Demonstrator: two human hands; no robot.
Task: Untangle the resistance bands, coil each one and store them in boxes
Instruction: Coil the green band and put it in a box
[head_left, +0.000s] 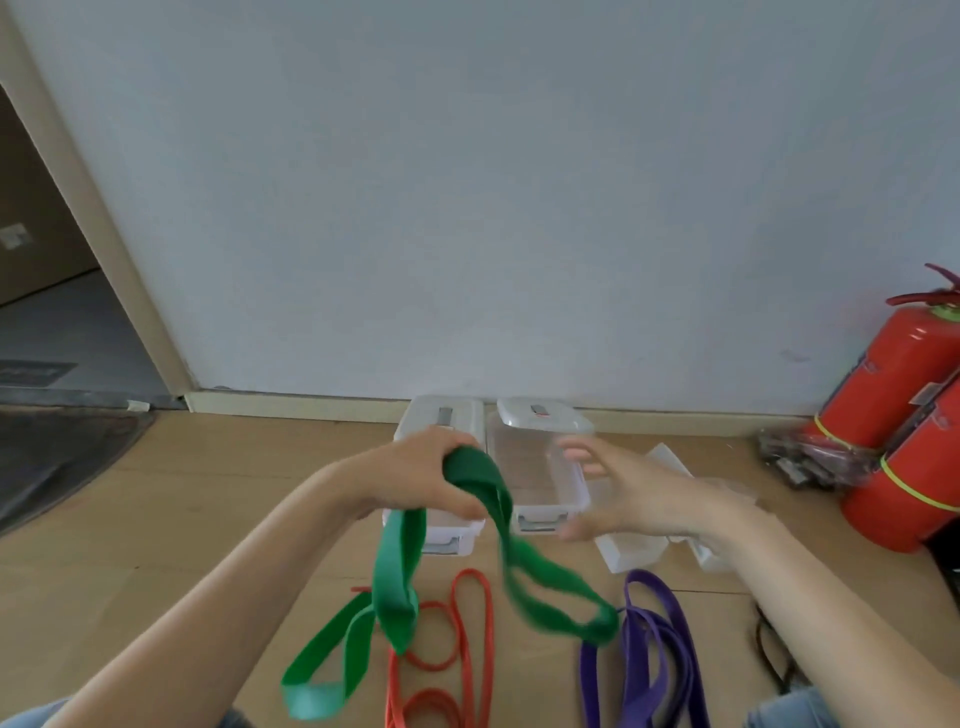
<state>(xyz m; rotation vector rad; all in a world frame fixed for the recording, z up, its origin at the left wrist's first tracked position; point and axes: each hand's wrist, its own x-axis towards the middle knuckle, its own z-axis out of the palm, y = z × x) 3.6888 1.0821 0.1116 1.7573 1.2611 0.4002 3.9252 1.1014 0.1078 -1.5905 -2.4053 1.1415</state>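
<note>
- Head view: the green band (400, 587) is a wide flat strap, bunched at the top and hanging in loose loops. One loop drops toward 7 o'clock and reaches the floor (156, 519). Another swings out toward 5 o'clock, blurred, ending near the purple band (644, 649).
- The left hand (415, 478) is clenched round the gathered top of the green band, held up above the floor in front of the boxes.
- The right hand (618, 493) is at 3 o'clock from the left one, fingers spread and relaxed, grasping nothing. It is blurred, just beside the swinging loop, and I cannot tell whether it touches it.
- The red band (462, 649) is thin and lies in tangled loops on the floor at 6 o'clock, between green and purple.
- The purple band is broad and lies in long folds at 5 o'clock.
- Two clear boxes stand side by side against the wall (467, 208) at 12 o'clock. The left box (447, 415) is largely hidden by the left hand. The right box (540, 467) is open, and I see nothing inside it.
- Clear lids (634, 556) lie on the floor under the right hand.
- Two red extinguishers (893, 384) lean at 3 o'clock.
</note>
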